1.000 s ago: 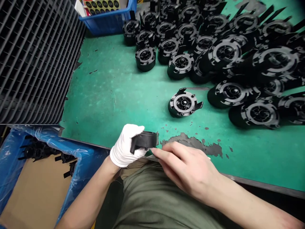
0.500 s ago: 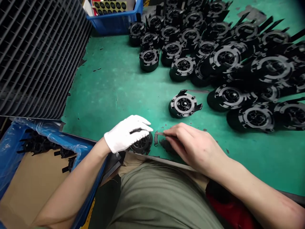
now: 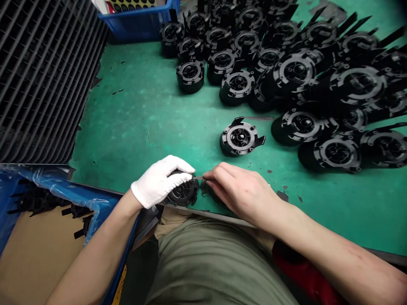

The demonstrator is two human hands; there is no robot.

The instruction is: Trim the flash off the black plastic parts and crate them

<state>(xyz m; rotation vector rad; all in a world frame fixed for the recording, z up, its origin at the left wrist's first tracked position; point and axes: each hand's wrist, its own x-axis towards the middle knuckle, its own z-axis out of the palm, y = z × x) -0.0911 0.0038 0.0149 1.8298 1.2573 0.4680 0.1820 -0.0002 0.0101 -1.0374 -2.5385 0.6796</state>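
My left hand [image 3: 163, 180], in a white glove, is closed over a round black plastic part [image 3: 182, 191] at the front edge of the green table. Its palm and fingers cover the part's left and far side. Bare, my right hand [image 3: 240, 184] pinches a thin, narrow blade-like tool [image 3: 199, 178] between thumb and fingertips. The tool's tip points left and lies at the right rim of the part; whether it touches is too small to tell. Another round black part [image 3: 241, 137] with upright prongs stands alone a little beyond my right hand.
Many similar black parts [image 3: 295, 72] crowd the back and right of the green mat [image 3: 127, 123]. At the back left is a blue bin [image 3: 136, 23]. Black ribbed trays [image 3: 47, 76] stack at left. Below them, a plastic-lined blue crate [image 3: 104, 212] holds cardboard and black parts.
My right hand has moved left, bringing the thin tool up to the rim of the black part. My left hand keeps its hold. The whole view has shifted slightly.
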